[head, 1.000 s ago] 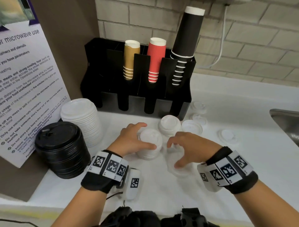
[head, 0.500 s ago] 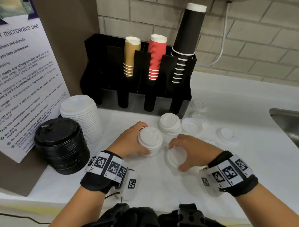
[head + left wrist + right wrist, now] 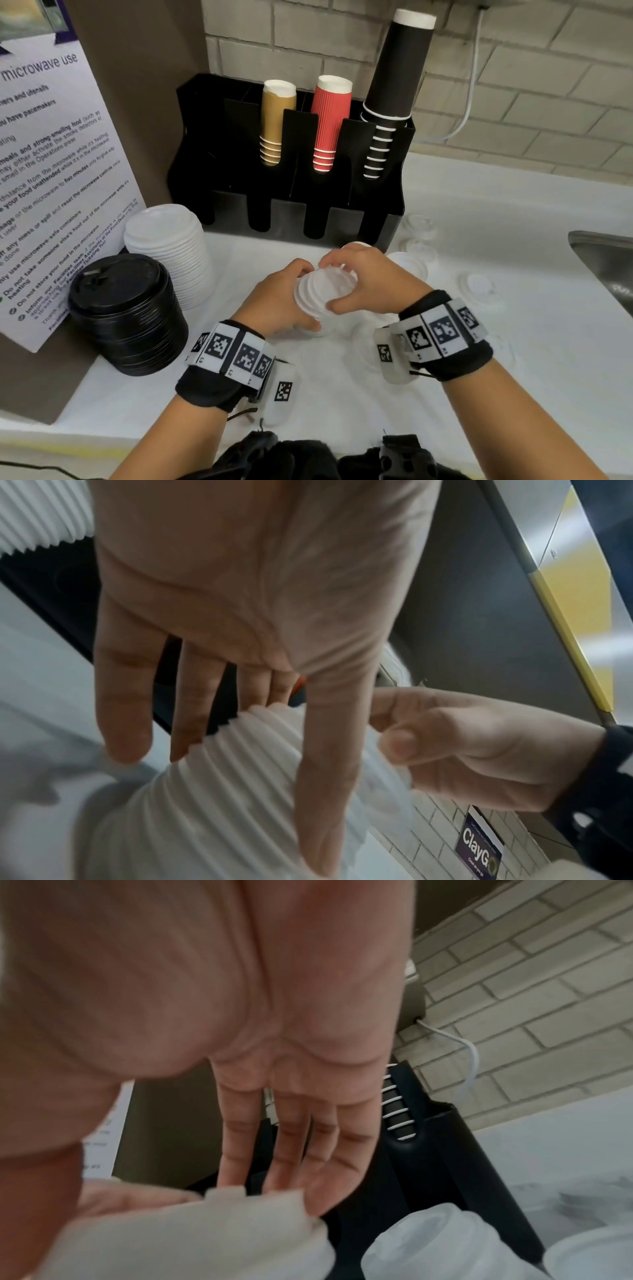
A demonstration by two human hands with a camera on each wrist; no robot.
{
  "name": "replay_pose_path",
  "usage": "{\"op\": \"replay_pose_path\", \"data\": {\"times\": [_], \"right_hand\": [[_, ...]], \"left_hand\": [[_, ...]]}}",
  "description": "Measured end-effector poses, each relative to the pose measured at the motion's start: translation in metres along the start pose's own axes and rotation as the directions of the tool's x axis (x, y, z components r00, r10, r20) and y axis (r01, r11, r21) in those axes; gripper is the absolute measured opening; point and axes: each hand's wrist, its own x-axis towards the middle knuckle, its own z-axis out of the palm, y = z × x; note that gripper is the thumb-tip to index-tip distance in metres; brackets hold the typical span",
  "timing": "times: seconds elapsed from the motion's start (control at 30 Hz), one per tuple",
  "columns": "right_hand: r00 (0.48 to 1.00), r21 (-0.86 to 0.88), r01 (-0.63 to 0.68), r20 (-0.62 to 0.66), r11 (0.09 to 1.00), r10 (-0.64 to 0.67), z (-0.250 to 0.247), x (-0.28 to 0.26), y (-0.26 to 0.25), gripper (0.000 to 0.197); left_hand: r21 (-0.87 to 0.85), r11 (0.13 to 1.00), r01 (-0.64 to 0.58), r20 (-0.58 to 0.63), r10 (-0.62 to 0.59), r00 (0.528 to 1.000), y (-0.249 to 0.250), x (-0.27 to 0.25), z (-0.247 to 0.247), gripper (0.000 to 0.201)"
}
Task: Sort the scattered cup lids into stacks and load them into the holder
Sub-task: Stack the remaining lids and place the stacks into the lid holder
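My left hand (image 3: 274, 305) grips a short stack of small white lids (image 3: 317, 301), tilted just above the white counter (image 3: 342, 394). My right hand (image 3: 368, 284) pinches one more white lid (image 3: 334, 279) by its rim and holds it against the top of that stack. In the left wrist view the ribbed stack (image 3: 240, 791) lies under my left thumb, with the right hand (image 3: 472, 750) at its upper end. The right wrist view shows the lid (image 3: 205, 1231) blurred at my fingertips. The black holder (image 3: 291, 192) stands behind with three cup stacks.
A tall stack of large white lids (image 3: 171, 246) and a stack of black lids (image 3: 126, 308) sit at the left by a microwave notice. Loose white lids (image 3: 476, 287) lie scattered to the right. Another small lid stack (image 3: 445, 1240) stands near the holder. A sink (image 3: 606, 267) sits at the far right.
My right hand has lifted a lid off the counter and brought it left onto the stack. My left hand has raised and tilted the stack toward it.
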Motion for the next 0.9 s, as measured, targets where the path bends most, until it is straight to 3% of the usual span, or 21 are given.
{"op": "replay_pose_path", "data": {"times": [0.23,0.53,0.77,0.83,0.9], "right_hand": [[1.0,-0.03,0.028,0.003,0.999,-0.028,0.011,0.01,-0.006,0.059],[0.997,-0.069,0.068,0.051,0.995,-0.065,0.012,0.009,-0.012,0.057],[0.999,-0.016,0.045,0.029,0.999,-0.044,0.004,0.001,-0.01,0.057],[1.0,0.021,0.004,-0.024,1.0,-0.003,-0.004,-0.007,-0.002,0.047],[0.999,-0.056,-0.033,0.019,0.998,0.034,-0.008,-0.016,0.008,0.038]], "left_hand": [[-0.005,1.0,0.021,0.016,-0.021,1.0,0.001,0.002,0.0,0.11],[-0.022,1.0,0.007,0.011,-0.007,1.0,-0.006,0.006,0.0,0.079],[0.002,1.0,0.0,0.032,0.0,0.999,-0.004,0.004,0.0,0.088],[-0.001,1.0,0.0,0.05,0.0,0.999,-0.003,0.002,-0.001,0.098],[-0.011,1.0,-0.004,0.064,0.005,0.998,-0.002,0.0,-0.003,0.103]]}}
